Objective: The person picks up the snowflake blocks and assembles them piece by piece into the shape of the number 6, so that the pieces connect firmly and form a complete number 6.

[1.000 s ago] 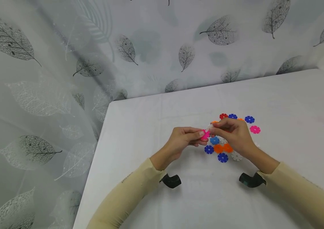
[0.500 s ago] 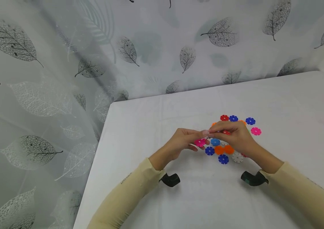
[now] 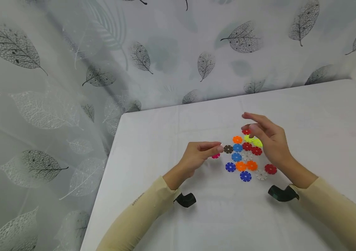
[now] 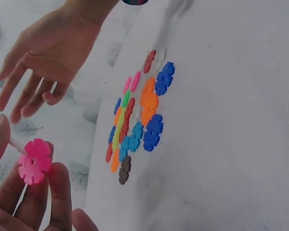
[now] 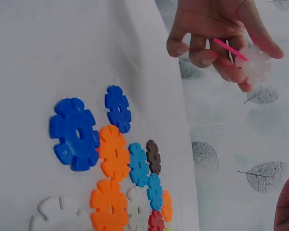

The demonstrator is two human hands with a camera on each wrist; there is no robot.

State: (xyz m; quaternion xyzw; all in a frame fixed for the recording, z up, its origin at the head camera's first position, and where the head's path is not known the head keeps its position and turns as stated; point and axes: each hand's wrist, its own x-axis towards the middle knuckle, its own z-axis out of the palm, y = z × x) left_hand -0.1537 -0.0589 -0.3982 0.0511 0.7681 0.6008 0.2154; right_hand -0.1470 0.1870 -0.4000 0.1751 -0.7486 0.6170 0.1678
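My left hand (image 3: 197, 155) pinches a white notched plastic snowflake disc (image 5: 258, 66) between thumb and fingers. A pink snowflake disc (image 4: 35, 162) is slotted crosswise into the white one. The joined pair is held up at the left side of the loose discs. In the head view, only part of the pink disc shows below the fingertips. My right hand (image 3: 270, 142) is raised over the right side of the loose discs, fingers apart and loosely bent. Nothing shows in its grasp. A brown disc (image 3: 228, 149) lies on the table just right of the left fingertips.
Loose snowflake discs lie flat on the white table (image 3: 153, 139), among them a dark blue disc (image 3: 245, 176), an orange disc (image 3: 251, 165) and a red disc (image 3: 270, 169). The right hand covers some. Behind the table hangs a leaf-patterned curtain (image 3: 165, 55).
Both hands worked together on the pink and white discs. The right hand has since let go and moved right and up, while the left keeps the joined pair. The brown disc has come into sight.
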